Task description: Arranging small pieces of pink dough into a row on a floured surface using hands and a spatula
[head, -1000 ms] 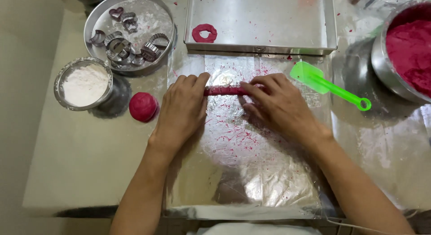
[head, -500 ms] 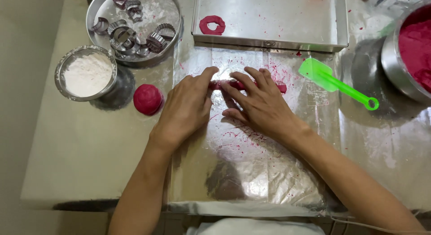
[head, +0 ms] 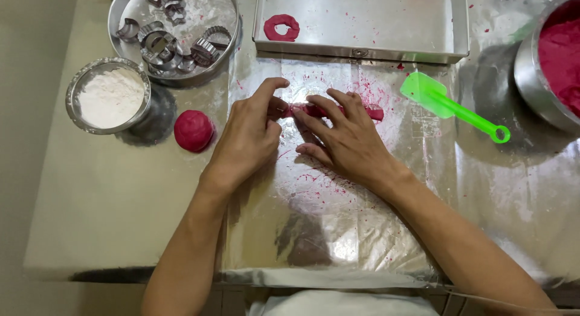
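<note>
Left hand [head: 251, 138] lies flat, fingers extended, thumb and fingertips touching the left end of the red dough roll [head: 338, 112]. Right hand [head: 344, 138], also flat and unclenched, presses its fingers on the roll. Just left: red dough ball [head: 193, 130], bowl of white flour [head: 110, 96]. Above: tray [head: 386, 26] holding a dough ring [head: 281, 27].

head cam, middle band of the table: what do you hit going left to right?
Bowl of white flour → red dough ball → left hand → red dough roll under the right hand → green spatula → metal bowl of red dough at the right edge.
</note>
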